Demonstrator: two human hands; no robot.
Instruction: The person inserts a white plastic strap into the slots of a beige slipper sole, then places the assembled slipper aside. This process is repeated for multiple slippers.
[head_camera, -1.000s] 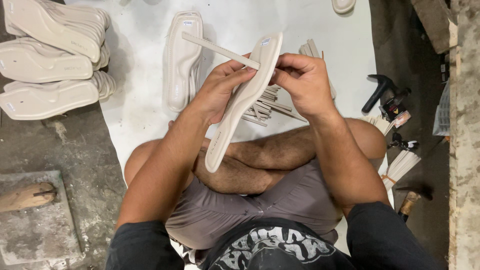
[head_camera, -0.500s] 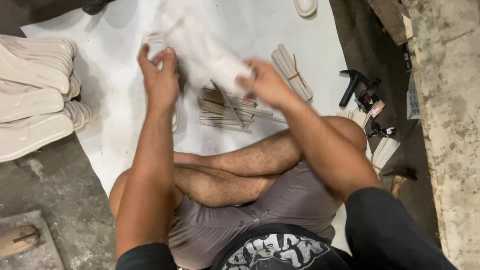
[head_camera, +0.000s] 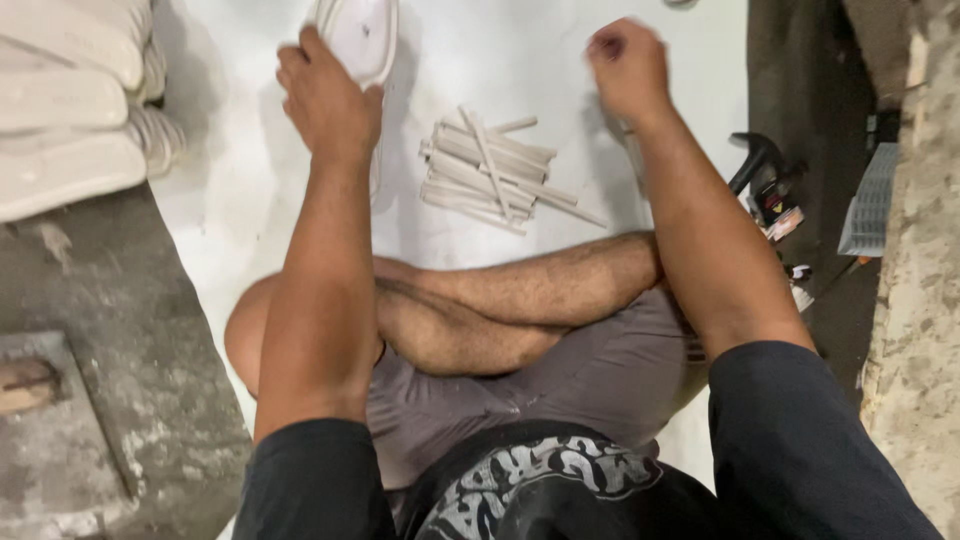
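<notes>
My left hand (head_camera: 325, 100) rests on a white shoe sole (head_camera: 358, 35) lying on the white sheet (head_camera: 250, 200) at the top of the view, fingers curled over its near end. My right hand (head_camera: 628, 68) is closed in a loose fist above the sheet to the right; I see nothing in it. Between the two hands lies a pile of thin pale strips (head_camera: 490, 172). My crossed bare legs fill the middle of the view.
A stack of white soles (head_camera: 70, 110) lies at the left edge. Grey concrete floor (head_camera: 110, 330) is left of the sheet. A black hammer (head_camera: 755, 160) and small items lie at the right, beside a rough stone wall (head_camera: 920, 300).
The sole held up in both hands a second ago has gone down onto the sheet under my left hand. My right hand has let go and moved off to the right.
</notes>
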